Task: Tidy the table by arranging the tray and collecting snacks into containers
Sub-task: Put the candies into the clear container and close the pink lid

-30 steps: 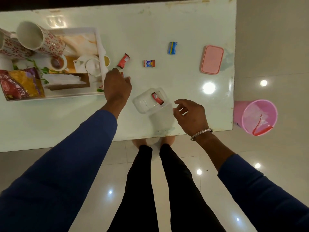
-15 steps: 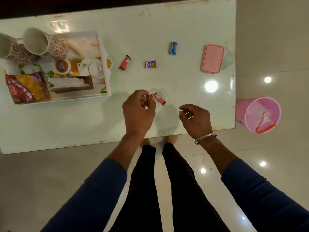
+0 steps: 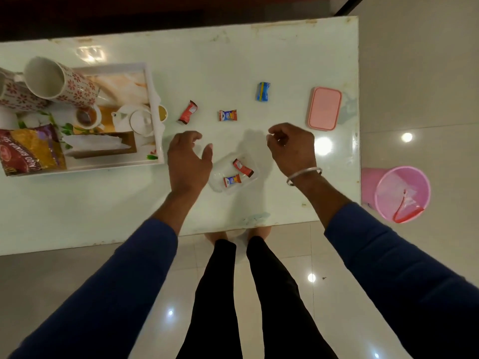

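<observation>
A clear plastic container [image 3: 220,186] lies near the table's front edge with a red snack [image 3: 242,167] and a small orange-and-blue snack [image 3: 232,180] inside. My left hand [image 3: 188,161] hovers just left of it, fingers spread and empty. My right hand [image 3: 291,147] is to its upper right, fingers curled loosely, holding nothing I can see. Three wrapped snacks lie loose further back: a red one [image 3: 188,112], an orange-and-blue one [image 3: 227,115] and a blue one [image 3: 263,91]. The white tray [image 3: 156,130] sits at the left.
The tray carries two floral mugs [image 3: 62,82], a teacup [image 3: 86,117], a white teapot [image 3: 140,120], a tissue box [image 3: 99,146] and a snack bag [image 3: 29,149]. A pink lid [image 3: 324,108] lies at the right of the table. A pink bin [image 3: 399,194] stands on the floor.
My left hand brought a small snack from beside the tray to the clear container and let it go there, then opened and drew left. My right hand rose toward the back.
</observation>
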